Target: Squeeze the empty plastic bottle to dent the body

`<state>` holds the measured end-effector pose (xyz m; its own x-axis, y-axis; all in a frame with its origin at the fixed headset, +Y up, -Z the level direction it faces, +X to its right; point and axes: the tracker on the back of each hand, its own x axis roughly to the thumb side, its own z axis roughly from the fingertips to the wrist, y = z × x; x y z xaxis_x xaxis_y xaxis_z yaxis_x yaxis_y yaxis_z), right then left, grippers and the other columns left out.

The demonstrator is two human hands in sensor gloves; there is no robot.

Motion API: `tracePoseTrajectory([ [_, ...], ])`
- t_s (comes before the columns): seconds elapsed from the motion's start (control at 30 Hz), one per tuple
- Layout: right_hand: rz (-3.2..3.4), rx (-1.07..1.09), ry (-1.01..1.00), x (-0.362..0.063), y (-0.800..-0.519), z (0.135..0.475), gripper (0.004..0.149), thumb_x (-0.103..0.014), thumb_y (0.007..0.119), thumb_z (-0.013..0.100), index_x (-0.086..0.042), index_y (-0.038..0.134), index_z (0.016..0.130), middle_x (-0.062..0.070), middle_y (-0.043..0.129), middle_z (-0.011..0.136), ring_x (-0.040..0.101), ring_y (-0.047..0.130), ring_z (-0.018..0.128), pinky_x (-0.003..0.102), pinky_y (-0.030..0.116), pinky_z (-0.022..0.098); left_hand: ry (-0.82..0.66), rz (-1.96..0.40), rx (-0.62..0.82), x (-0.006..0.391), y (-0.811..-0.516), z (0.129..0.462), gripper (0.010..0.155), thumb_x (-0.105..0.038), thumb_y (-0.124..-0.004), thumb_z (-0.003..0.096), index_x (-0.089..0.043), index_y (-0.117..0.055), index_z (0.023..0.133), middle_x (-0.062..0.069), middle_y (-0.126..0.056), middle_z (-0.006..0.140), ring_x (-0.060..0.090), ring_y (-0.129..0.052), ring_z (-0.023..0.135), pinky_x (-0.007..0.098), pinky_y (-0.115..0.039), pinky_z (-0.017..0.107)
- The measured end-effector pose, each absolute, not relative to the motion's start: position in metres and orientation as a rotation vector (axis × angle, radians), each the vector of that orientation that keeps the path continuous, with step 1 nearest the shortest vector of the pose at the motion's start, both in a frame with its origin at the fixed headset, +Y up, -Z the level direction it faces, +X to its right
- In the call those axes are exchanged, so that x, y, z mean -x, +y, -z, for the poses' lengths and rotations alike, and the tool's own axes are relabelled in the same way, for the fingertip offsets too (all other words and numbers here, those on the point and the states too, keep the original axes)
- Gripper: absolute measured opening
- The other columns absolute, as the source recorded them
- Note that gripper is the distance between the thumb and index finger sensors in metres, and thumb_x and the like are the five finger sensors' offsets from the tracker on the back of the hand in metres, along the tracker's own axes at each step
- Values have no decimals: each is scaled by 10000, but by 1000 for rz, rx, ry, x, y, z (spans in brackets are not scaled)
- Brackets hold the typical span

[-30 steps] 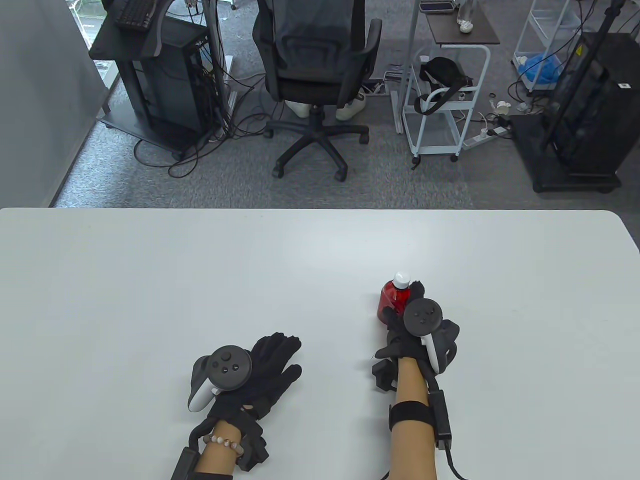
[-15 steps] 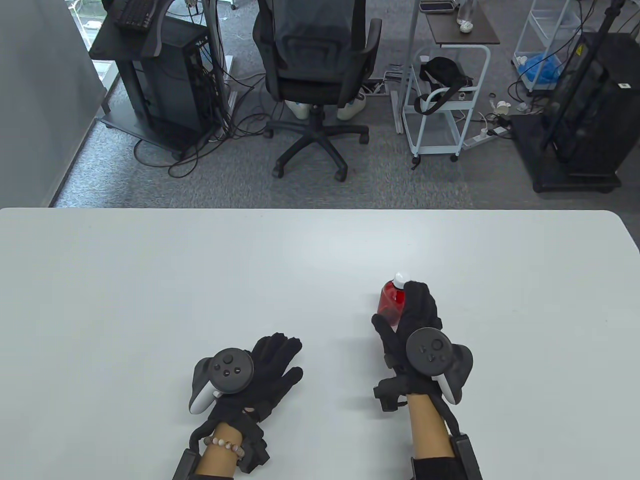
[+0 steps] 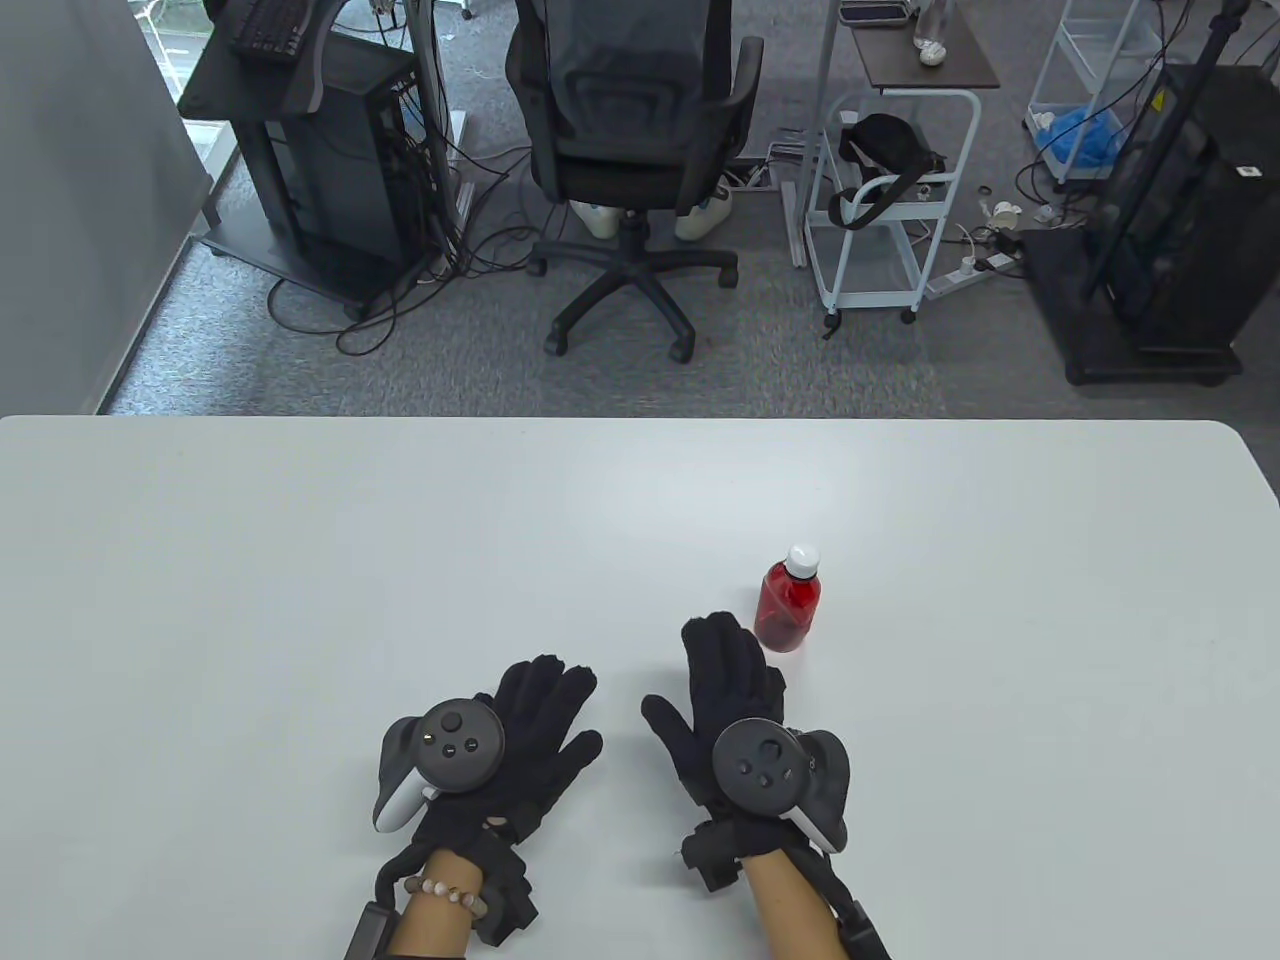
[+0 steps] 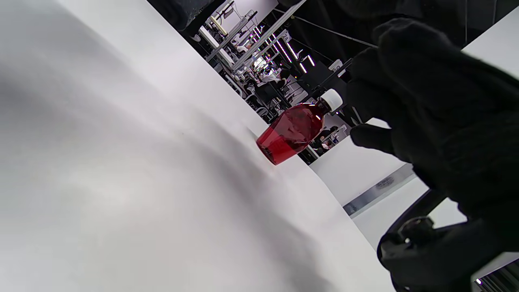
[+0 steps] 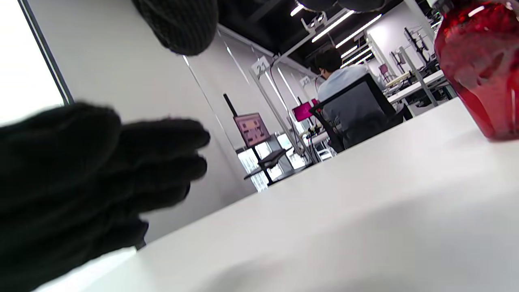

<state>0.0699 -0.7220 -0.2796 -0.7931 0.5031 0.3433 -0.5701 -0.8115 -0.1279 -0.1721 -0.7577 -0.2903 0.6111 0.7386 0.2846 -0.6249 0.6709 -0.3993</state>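
A: Where was the red bottle point(image 3: 789, 604)?
B: Upright on table point(image 3: 300, 560), just beyond right hand point(image 3: 725, 715), not touching.
A: Hands?
B: Both flat, fingers spread, holding nothing. Left hand point(image 3: 520, 745) further off.

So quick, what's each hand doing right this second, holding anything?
Left hand: open, flat on the table, holding nothing.
Right hand: open, fingers spread, holding nothing; the red bottle stands free just beyond its fingertips.
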Motion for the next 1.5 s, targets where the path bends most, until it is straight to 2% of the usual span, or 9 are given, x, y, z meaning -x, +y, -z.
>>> tracePoseTrajectory([
  [0.33,-2637,-393,-55,-78,-752,287,785,-423,683,638,-2,289,1170,325,307,1193,584,405,1031,808,405,640,-463,-761,269,167,-759,288,715,-575,-539,646,-232,-255,1206,148,-65,1230,396,17,1111,653,20,654],
  [0.87,-2611,-375,206,-81,-760,292,747,-423,668,644,6,375,1180,340,326,1194,599,409,1026,819,391,631,-458,-766,283,166,-760,289,715,-574,-538,646,-237,-241,1203,139,-33,1220,387,44,1101,647,30,651],
  [1.5,-2595,-383,238,-80,-760,290,739,-419,666,644,9,387,1179,344,326,1192,601,406,1025,823,390,627,-448,-760,296,164,-763,288,717,-572,-541,645,-238,-234,1200,139,-13,1210,388,55,1091,646,29,649],
])
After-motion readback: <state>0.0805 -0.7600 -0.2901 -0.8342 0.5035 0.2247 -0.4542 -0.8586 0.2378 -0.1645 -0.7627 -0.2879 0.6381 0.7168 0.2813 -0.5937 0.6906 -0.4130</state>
